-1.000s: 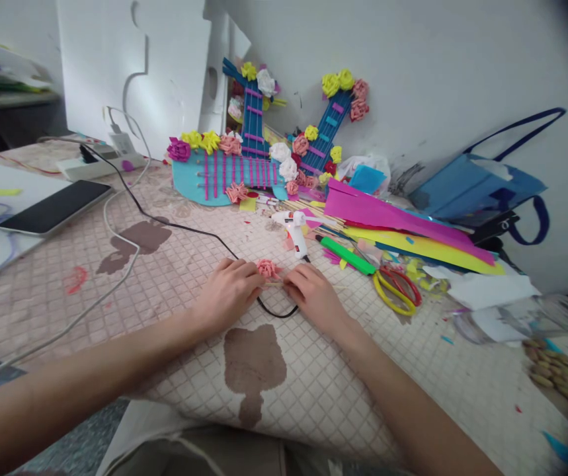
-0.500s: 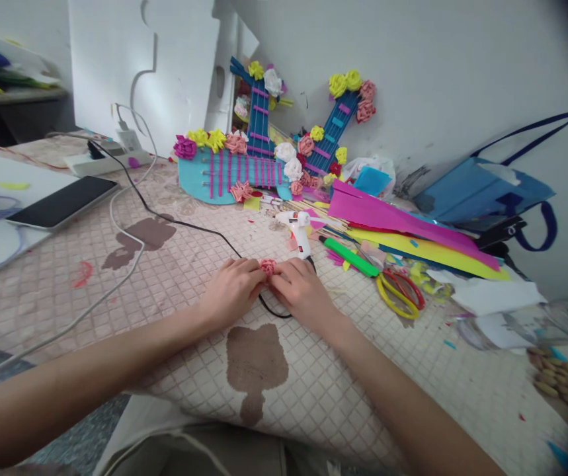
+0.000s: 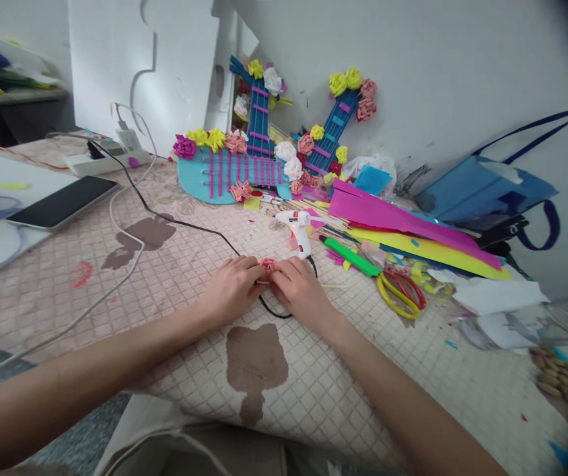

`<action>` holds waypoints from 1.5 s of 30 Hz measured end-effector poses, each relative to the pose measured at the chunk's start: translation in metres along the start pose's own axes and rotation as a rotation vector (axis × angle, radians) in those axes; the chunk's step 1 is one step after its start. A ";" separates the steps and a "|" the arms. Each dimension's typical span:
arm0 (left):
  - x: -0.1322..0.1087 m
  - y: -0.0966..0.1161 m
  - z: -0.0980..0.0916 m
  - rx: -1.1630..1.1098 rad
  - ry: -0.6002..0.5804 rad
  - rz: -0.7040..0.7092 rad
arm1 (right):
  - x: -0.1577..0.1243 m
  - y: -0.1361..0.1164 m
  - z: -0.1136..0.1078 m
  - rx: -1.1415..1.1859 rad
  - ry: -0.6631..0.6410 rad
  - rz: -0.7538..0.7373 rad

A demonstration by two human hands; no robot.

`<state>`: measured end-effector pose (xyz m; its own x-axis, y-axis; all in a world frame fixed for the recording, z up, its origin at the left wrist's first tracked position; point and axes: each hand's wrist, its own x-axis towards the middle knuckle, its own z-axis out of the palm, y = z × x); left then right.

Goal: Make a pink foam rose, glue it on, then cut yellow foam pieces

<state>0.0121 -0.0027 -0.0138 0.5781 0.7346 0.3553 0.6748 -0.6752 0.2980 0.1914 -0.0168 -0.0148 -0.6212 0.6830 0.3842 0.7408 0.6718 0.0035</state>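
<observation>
Between my fingertips is a small pink paper flower, held low over the quilted table cover. My left hand is closed on its left side, and my right hand pinches it from the right. A thin pale stick shows beside my right hand; a short piece of it seems to appear between the hands under the flower. Just beyond my right hand lies a white glue gun, its black cord running past my fingers. My fingers hide the flower's underside.
Scissors and a green cutter lie to the right, near magenta paper. Decorated paper guitars rest at the back. At left are a phone, a power strip and a white cable.
Both hands stay in nearly the same place around the pink flower. Their fingers have shifted slightly, and the pale stick shows more clearly beside the right hand.
</observation>
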 end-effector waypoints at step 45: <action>-0.008 0.002 -0.006 0.292 0.047 0.206 | 0.000 -0.003 -0.001 0.061 0.023 0.078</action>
<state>0.0059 -0.0100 -0.0112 0.6988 0.5763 0.4237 0.6525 -0.7562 -0.0477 0.1890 -0.0191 -0.0140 -0.5555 0.7278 0.4021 0.7696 0.6331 -0.0829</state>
